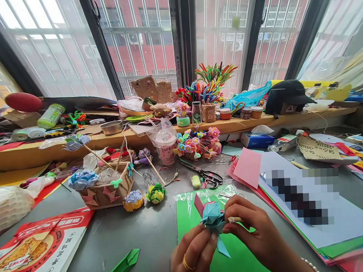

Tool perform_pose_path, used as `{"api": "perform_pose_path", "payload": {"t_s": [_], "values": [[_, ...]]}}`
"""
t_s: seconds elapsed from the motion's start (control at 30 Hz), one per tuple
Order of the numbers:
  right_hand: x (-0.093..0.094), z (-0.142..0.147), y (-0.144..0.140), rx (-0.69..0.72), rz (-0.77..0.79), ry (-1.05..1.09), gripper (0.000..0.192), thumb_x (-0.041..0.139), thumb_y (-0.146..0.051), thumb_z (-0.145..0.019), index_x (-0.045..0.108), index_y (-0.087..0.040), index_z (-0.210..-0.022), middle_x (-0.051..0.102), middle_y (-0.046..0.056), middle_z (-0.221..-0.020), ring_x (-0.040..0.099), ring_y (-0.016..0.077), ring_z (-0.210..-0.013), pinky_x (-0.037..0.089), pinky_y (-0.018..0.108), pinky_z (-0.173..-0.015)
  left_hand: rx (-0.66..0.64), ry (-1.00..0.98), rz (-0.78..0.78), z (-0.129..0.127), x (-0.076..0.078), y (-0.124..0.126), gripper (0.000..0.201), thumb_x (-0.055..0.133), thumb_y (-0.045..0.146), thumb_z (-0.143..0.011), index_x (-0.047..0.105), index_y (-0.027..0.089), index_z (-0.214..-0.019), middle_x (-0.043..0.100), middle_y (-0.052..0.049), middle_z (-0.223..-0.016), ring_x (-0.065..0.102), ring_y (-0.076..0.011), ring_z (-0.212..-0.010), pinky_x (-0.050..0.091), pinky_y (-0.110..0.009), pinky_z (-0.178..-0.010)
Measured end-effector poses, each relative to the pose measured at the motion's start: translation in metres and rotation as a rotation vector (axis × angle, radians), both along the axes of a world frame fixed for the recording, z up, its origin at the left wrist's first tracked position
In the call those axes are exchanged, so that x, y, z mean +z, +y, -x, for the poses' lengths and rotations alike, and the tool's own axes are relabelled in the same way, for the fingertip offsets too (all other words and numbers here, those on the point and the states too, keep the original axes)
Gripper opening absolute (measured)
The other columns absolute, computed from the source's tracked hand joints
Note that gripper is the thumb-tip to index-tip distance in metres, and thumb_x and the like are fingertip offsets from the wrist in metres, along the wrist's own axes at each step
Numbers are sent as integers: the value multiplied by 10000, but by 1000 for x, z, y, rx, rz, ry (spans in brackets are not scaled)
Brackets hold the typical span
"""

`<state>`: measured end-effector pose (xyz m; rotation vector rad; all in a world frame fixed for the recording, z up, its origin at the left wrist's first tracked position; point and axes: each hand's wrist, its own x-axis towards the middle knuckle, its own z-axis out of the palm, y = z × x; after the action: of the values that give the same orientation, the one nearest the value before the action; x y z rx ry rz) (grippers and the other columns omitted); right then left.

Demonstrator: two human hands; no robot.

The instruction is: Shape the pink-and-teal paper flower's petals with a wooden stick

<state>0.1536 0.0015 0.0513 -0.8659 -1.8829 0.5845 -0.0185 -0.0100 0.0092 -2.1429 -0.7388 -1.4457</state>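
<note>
Above a bright-green paper sheet [186, 219], the left hand [194, 251] pinches a light-blue folded-paper flower [213, 212] from below; the right hand [251, 220] grasps a thin pale stick [234, 220] beside it. The bloom looks largely shaped, but a protruding pink paper flap [198, 205] and pointed blue paper tail [223, 247] suggest unfinished folding.

The left hand [195, 249] hides part of the blue flower [213, 213] from me; the near green strip [123, 265] is cut off, the white sheet [343, 210] partly blurred.
</note>
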Motion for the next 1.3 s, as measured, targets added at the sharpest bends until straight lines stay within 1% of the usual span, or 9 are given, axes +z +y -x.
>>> {"api": "perform_pose_path", "payload": {"t_s": [0.13,0.3,0.4,0.53,0.63,0.7,0.8,0.93,1.3], "values": [[2,-4,-2,-9,-18,-7,216,537,-355,-848,560,-191,-709,515,0,-722,521,121,-652,446,189,-604,-38,-192,76,-10,0,-2,146,500,99,-851,644,105,-826,637,-50,-760,626,-134,-800,536,-194,-667],[11,-13,-4,-101,-48,63,308,264,-245,-950,572,-221,-942,516,23,-832,539,122,-749,465,199,-696,-33,-484,191,-20,1,-7,127,510,60,-830,610,136,-812,596,-30,-795,601,-119,-738,506,-212,-643],[11,-16,-3,-120,-146,50,222,392,-193,-907,576,-250,-1016,526,10,-825,556,119,-755,474,176,-677,-36,-522,204,-18,1,-8,154,508,25,-806,604,143,-826,593,-27,-822,599,-123,-744,499,-224,-647],[2,-16,-6,-192,-76,114,195,483,-207,-876,545,-292,-1041,584,-40,-684,586,106,-606,469,155,-529,-20,-474,163,-11,0,-4,180,508,0,-780,593,139,-855,591,-29,-832,607,-128,-756,512,-231,-654],[-1,-13,-10,-196,6,158,53,473,-249,-880,510,-262,-916,602,-50,-635,592,114,-568,470,170,-513,-34,-308,90,-2,-1,-2,181,548,11,-751,575,129,-885,586,-37,-864,623,-146,-803,539,-231,-638],[1,-12,-11,-142,-33,109,118,413,-226,-897,525,-246,-867,613,-26,-690,595,119,-617,478,184,-557,-30,-270,52,3,-2,-1,175,554,25,-752,562,142,-882,579,-31,-867,628,-153,-808,556,-247,-635],[6,-11,-11,-43,-118,27,202,400,-134,-888,552,-231,-980,616,17,-820,602,129,-744,489,201,-656,-28,-243,32,5,-1,0,140,562,51,-758,551,128,-875,562,-36,-861,624,-158,-823,563,-249,-636],[5,-9,-11,51,-203,-35,304,491,-68,-845,549,-226,-1098,607,21,-811,596,113,-694,488,176,-609,31,-214,28,2,0,0,97,573,67,-760,564,123,-839,567,-34,-831,617,-158,-825,558,-238,-628],[0,-4,-10,102,-101,35,300,518,-42,-814,566,-240,-1034,634,13,-770,608,125,-638,501,212,-571,118,-114,-33,-6,-1,-5,118,574,35,-737,611,124,-805,609,-32,-734,628,-156,-752,549,-211,-591]]}}
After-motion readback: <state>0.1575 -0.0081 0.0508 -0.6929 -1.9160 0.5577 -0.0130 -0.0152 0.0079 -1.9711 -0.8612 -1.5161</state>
